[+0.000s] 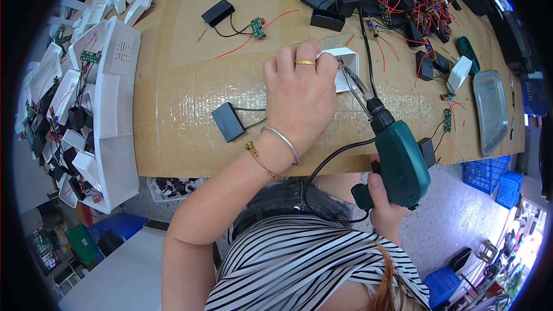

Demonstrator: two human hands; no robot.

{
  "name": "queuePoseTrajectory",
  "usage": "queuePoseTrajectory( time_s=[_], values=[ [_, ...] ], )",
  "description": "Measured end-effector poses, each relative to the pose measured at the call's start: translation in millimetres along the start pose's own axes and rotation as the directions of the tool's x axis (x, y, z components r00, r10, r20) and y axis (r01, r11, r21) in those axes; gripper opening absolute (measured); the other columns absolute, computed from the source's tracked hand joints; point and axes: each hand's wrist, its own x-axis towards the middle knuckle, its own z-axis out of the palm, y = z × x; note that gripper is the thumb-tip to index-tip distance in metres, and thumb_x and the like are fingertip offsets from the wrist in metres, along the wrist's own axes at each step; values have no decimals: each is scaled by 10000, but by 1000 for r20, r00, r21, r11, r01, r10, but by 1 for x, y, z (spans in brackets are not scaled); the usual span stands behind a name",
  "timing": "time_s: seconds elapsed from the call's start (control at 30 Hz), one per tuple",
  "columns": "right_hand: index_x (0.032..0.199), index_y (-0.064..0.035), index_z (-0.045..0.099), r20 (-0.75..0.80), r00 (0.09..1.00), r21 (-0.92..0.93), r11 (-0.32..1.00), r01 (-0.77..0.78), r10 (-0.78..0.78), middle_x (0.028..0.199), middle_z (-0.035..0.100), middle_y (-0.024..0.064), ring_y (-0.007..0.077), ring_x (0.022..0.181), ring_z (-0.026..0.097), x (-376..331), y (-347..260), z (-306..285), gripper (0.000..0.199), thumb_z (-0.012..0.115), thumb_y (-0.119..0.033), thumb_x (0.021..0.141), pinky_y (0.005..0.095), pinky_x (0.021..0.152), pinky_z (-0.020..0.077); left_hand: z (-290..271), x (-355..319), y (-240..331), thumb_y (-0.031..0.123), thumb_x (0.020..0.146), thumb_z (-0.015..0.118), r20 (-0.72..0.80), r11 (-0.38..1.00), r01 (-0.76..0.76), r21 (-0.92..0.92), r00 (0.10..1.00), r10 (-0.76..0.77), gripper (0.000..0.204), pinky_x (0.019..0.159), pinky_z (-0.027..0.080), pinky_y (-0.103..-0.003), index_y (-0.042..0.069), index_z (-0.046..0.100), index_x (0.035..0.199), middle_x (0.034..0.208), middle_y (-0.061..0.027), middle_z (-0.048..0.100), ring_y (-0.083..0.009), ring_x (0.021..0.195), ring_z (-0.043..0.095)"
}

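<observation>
My right hand (385, 206) is wrapped round the grip of a green soldering gun (400, 161), a corded tool with a thin metal tip and a slim feed tube. Its tip reaches into a small white plastic case (347, 60) on the cardboard-covered table. With fingers bent over the case's left side, my left hand (302, 83) holds it; the fingertips and the spot under the tip are mostly hidden. Two dark wires run from beneath that hand to a black box (228, 122). Farther off lies another black box (218, 12), wired to a green circuit board (258, 27).
A pile of black boxes, boards and red wires (397, 0) covers the far right. White bins (118, 109) of parts line the left. At the right edge lies a clear tray (491, 112). The gun's black cord (364, 29) crosses the table.
</observation>
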Motion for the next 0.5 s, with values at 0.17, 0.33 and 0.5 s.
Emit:
queuePoseTrajectory(
  time_s=[0.17, 0.33, 0.5],
  values=[
    [1136, 5, 506, 3, 1000, 21, 1000, 16, -16, 1027, 587, 103, 171, 941, 552, 0, 3, 0, 418, 661, -129, 771, 304, 857, 411, 0, -1, 0, 77, 706, 577, 10, 1000, 10, 8, 1000, -10, 150, 723, 346, -396, 43, 515, 839, 1015, -99, 483, -290, 869, 436],
    [1134, 5, 509, 11, 1000, 25, 1000, -2, 2, 1035, 584, 103, 172, 941, 551, 0, 2, 0, 411, 657, -126, 774, 306, 863, 407, 0, -1, 1, 75, 707, 573, 20, 1000, 2, 29, 1000, -3, 142, 722, 342, -394, 46, 514, 832, 1011, -95, 483, -285, 869, 431],
    [1127, 5, 513, 31, 999, -57, 998, -23, 25, 1031, 584, 101, 170, 939, 549, 1, -1, -3, 405, 657, -130, 774, 298, 852, 409, 1, 0, 1, 75, 707, 573, 15, 1000, 0, 29, 1000, 0, 137, 707, 339, -393, 48, 505, 823, 1006, -90, 483, -282, 856, 428]
  ],
)
